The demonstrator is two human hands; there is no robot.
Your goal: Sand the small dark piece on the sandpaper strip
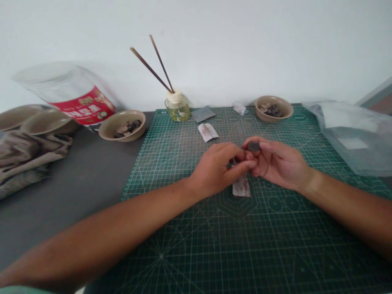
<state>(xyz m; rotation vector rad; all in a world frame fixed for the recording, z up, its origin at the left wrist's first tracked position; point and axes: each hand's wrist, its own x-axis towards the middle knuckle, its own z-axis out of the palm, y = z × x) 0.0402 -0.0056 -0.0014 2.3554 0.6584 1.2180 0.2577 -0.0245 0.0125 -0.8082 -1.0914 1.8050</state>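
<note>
My right hand (280, 161) pinches a small dark grey disc (253, 146) between thumb and fingers, palm turned up. Close against its fingertips, my left hand (219, 167) has thumb and fingers drawn together; what they grip, if anything, is hidden. Beneath the left thumb shows a whitish, brown-stained strip (241, 188), which looks like the back of sandpaper. Whether the strip is held or lies on the mat, I cannot tell. Both hands are over the green cutting mat (190, 237).
Behind the hands lie a stained white paper piece (208, 132), a grey sheet (203, 114) and a small scrap (240, 108). Bowls of small pieces stand left (105, 130) and right (289, 110). A reed diffuser (177, 107), plastic jar (70, 87), cloth (27, 155) and plastic bag (355, 139) surround them.
</note>
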